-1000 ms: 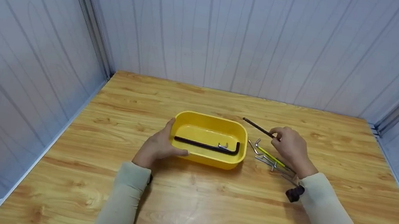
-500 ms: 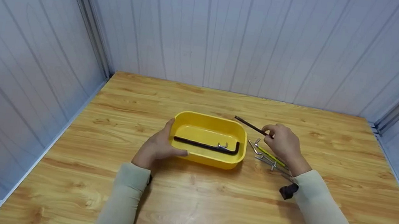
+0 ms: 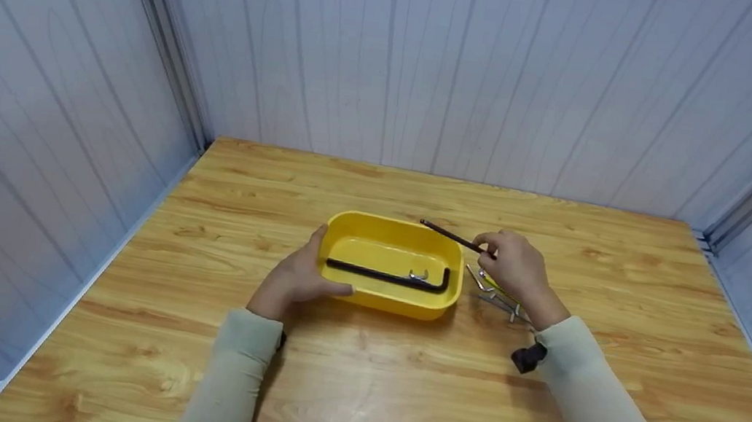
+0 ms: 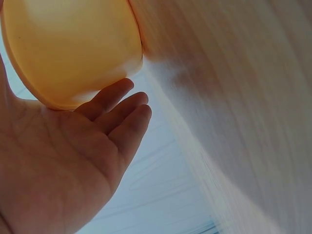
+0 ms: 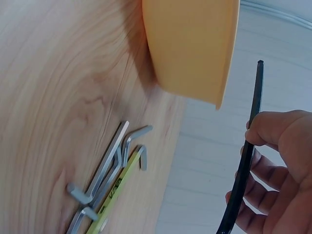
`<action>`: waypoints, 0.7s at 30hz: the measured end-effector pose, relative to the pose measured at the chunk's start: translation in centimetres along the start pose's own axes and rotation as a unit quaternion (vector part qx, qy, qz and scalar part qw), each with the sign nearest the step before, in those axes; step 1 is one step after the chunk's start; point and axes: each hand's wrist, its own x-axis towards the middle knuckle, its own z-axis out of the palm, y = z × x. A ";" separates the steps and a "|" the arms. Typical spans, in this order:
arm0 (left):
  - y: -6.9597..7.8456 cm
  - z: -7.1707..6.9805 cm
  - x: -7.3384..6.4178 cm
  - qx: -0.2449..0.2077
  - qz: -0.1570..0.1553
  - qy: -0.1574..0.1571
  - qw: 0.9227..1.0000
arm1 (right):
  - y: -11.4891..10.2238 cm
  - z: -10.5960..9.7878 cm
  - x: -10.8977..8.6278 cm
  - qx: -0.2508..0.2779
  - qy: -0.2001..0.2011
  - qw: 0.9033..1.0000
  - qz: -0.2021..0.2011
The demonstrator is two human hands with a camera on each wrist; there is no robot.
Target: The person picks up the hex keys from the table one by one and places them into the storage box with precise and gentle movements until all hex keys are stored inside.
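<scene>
A yellow plastic bin (image 3: 399, 305) stands on the table; inside lie a large black hex key (image 3: 375, 273) and a small silver one (image 3: 418, 275). My left hand (image 3: 297, 275) holds the bin's left end, its thumb along the near side; in the left wrist view, several fingers lie against the bin's outer wall (image 4: 73, 44). Over the bin's right end, my right hand (image 3: 516, 264) pinches another black hex key (image 3: 448, 234) between thumb and fingers. Its free end points left above the far rim. The lower part of this key runs out of the right wrist view.
Several silver hex keys (image 5: 108, 158) and one with a yellow sleeve (image 5: 117, 189) lie in a loose pile right of the bin, partly under my right hand. Pale panel walls (image 3: 419, 62) enclose the wooden table (image 3: 360, 378) at the back and sides.
My right hand has moved left with the black hex key, from above the pile until the key's tip reaches over the bin. My left hand and the bin have stayed in place.
</scene>
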 end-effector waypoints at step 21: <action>0.4 0.1 -0.1 0.002 0.000 -0.002 1.000 | -3.4 1.1 0.7 0.000 -0.004 0.999 -0.046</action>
